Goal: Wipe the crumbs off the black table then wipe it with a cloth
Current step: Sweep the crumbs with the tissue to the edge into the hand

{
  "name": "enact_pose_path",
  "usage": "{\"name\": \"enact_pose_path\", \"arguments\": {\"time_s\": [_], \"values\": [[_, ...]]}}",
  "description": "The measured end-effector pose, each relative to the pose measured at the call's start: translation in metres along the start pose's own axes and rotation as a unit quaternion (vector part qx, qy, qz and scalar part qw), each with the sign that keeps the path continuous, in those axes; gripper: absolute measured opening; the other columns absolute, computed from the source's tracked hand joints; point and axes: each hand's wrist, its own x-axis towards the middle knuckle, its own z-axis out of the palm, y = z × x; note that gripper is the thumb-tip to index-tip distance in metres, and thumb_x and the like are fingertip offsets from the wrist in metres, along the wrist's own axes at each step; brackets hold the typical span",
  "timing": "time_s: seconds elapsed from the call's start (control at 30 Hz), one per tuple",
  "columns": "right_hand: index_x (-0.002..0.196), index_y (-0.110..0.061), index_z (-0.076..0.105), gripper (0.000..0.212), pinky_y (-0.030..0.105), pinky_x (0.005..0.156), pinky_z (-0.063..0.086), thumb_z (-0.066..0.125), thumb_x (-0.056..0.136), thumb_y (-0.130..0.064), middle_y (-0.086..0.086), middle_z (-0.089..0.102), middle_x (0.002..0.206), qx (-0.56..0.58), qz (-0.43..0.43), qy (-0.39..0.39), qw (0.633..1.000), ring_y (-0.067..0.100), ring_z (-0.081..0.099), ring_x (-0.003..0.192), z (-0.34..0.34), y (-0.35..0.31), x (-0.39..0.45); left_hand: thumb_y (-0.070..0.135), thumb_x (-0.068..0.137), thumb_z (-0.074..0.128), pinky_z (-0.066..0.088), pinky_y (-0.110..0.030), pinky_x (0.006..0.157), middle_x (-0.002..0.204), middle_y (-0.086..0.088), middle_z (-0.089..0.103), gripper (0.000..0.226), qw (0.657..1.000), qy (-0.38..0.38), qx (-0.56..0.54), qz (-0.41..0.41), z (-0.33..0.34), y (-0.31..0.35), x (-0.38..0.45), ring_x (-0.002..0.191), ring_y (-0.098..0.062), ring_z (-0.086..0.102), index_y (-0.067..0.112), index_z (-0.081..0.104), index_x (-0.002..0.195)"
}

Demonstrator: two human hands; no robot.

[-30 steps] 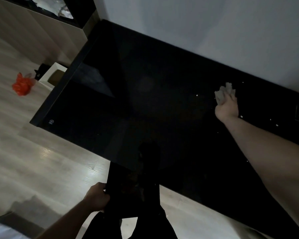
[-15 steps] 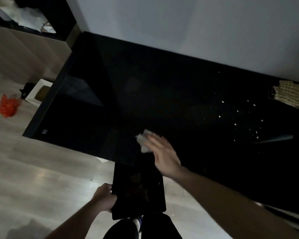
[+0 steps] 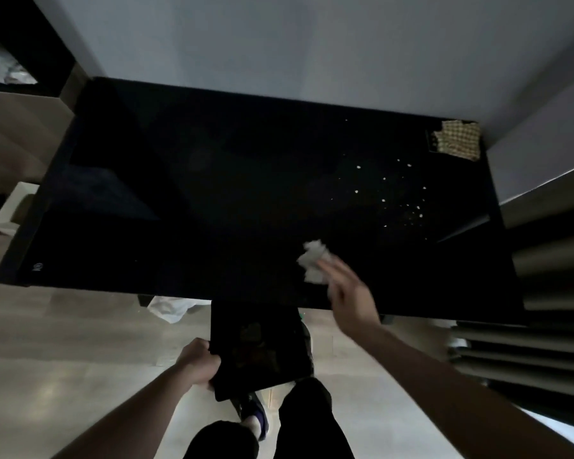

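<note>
The black table (image 3: 186, 200) fills the middle of the head view. Pale crumbs (image 3: 406, 202) lie scattered on its right part. My right hand (image 3: 350, 299) is over the table near the front edge, its fingers stretched out and pressing a crumpled white tissue (image 3: 314, 260) onto the surface, left of and nearer than the crumbs. My left hand (image 3: 198, 362) grips the left edge of a black tray (image 3: 262, 349), held just below the table's front edge. A checked cloth (image 3: 458, 144) lies at the far right corner.
A wall runs along the table's far side. Slatted furniture (image 3: 550, 293) stands close on the right. A white bag (image 3: 171, 308) lies on the floor under the front edge. A white box (image 3: 12, 207) sits on the floor at left. My legs are below the tray.
My right hand drew the tissue from the crumb area back to the front edge above the tray, then shifted slightly right. My left hand kept holding the tray.
</note>
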Motion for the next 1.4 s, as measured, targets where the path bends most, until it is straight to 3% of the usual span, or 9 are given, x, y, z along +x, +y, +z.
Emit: {"name": "enact_pose_path", "arguments": {"time_s": [0.17,0.43,0.57,0.7,0.93,1.03,1.23,1.33,1.4], "values": [[0.149,-0.031,0.052,0.063,0.017,0.117,0.027,0.045,0.097,0.004,-0.01,0.044,0.158,-0.04,0.098,0.125,0.986,0.007,0.038,0.146,-0.087,0.055,0.049,0.005,0.079,0.051,0.066,-0.045,0.062,0.083,-0.015,0.077,0.024,1.0,0.014,-0.005,0.0,0.022,0.02,-0.007,0.067,-0.03,0.078,0.008,0.072,0.089],[0.153,-0.019,0.046,0.064,0.034,0.125,0.025,0.051,0.093,0.002,0.005,0.034,0.165,-0.112,0.165,0.111,0.974,0.024,0.033,0.153,-0.157,0.183,0.124,0.012,0.07,0.051,0.066,-0.043,0.064,0.079,-0.009,0.077,0.031,0.999,0.038,0.015,-0.031,0.067,0.039,-0.002,0.069,-0.026,0.077,0.012,0.076,0.088],[0.16,-0.021,0.03,0.069,0.049,0.124,0.028,0.048,0.095,-0.008,0.006,0.019,0.17,-0.208,0.174,0.036,0.962,0.031,0.028,0.153,-0.148,0.203,0.156,0.008,0.077,0.052,0.059,-0.03,0.049,0.074,-0.006,0.075,0.023,0.998,0.04,0.022,-0.038,0.087,0.061,-0.015,0.055,-0.02,0.074,0.02,0.072,0.077],[0.165,-0.028,0.015,0.071,0.054,0.126,0.021,0.045,0.101,-0.019,0.002,0.003,0.174,-0.253,0.143,0.019,0.956,0.028,0.018,0.157,-0.123,0.187,0.143,0.01,0.081,0.054,0.049,-0.018,0.044,0.072,0.0,0.074,0.022,0.998,0.038,0.041,-0.033,0.102,0.074,-0.022,0.055,-0.011,0.071,0.024,0.069,0.073],[0.164,-0.041,0.011,0.077,0.047,0.126,0.026,0.047,0.1,-0.019,-0.01,0.012,0.174,-0.187,-0.057,-0.075,0.978,0.017,0.021,0.158,-0.055,0.119,0.058,0.008,0.074,0.051,0.062,-0.034,0.05,0.072,-0.008,0.076,0.026,0.999,0.015,0.031,-0.031,0.11,0.073,-0.019,0.054,-0.023,0.074,0.017,0.074,0.083],[0.161,-0.052,0.01,0.074,0.038,0.128,0.021,0.043,0.099,-0.026,-0.021,0.015,0.171,-0.135,-0.122,-0.138,0.974,0.007,0.024,0.156,-0.017,0.08,0.007,0.012,0.074,0.051,0.059,-0.027,0.048,0.069,-0.007,0.077,0.023,0.999,0.013,0.046,-0.023,0.109,0.074,-0.022,0.056,-0.021,0.076,0.019,0.073,0.076],[0.15,-0.049,0.045,0.074,0.02,0.126,0.016,0.056,0.092,-0.005,-0.053,0.01,0.153,-0.008,-0.113,-0.242,0.964,-0.007,0.022,0.151,0.028,0.05,-0.064,0.024,0.07,0.054,0.053,-0.022,0.05,0.081,-0.002,0.074,0.028,0.997,0.004,0.079,-0.02,0.099,0.065,-0.019,0.074,-0.021,0.075,0.02,0.075,0.089],[0.144,-0.067,0.04,0.07,0.022,0.119,0.035,0.048,0.1,-0.012,-0.042,0.03,0.156,0.03,-0.05,-0.188,0.98,-0.016,0.023,0.148,0.004,0.044,-0.045,0.023,0.066,0.052,0.059,-0.025,0.054,0.089,-0.006,0.077,0.041,0.997,-0.001,0.078,-0.025,0.094,0.063,-0.017,0.076,-0.023,0.076,0.018,0.076,0.099],[0.143,-0.059,0.048,0.058,0.026,0.117,0.039,0.044,0.103,-0.018,-0.032,0.041,0.156,0.05,-0.026,-0.096,0.994,-0.008,0.033,0.148,-0.019,0.052,-0.011,0.021,0.069,0.054,0.054,-0.02,0.05,0.085,-0.002,0.075,0.037,0.996,-0.003,0.087,-0.022,0.091,0.063,-0.019,0.074,-0.017,0.075,0.02,0.076,0.099]]}}
